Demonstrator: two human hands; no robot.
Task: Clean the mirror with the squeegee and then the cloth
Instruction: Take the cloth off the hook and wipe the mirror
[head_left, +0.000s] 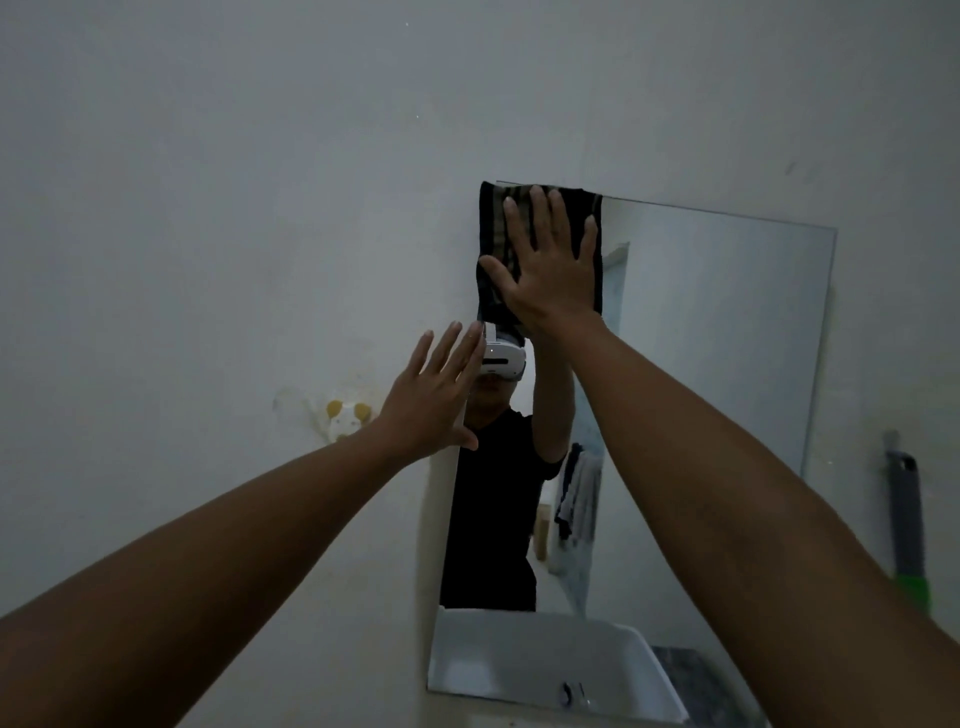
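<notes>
Dark striped cloth lies under the flat, spread right hand on the frameless rectangular mirror; left hand, fingers spread, rests lower-left, holding nothing.

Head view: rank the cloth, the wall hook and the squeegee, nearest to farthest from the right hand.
1. Cloth: under the right hand, at the mirror's top left corner.
2. Wall hook: lower left, beside the mirror.
3. Squeegee: far right, on the wall.

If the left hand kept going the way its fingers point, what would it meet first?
Probably the left edge of the frameless wall mirror: the open left hand points up and right, fingertips already overlapping that edge. The dark striped cloth lies further along. Depth is unclear.
</notes>
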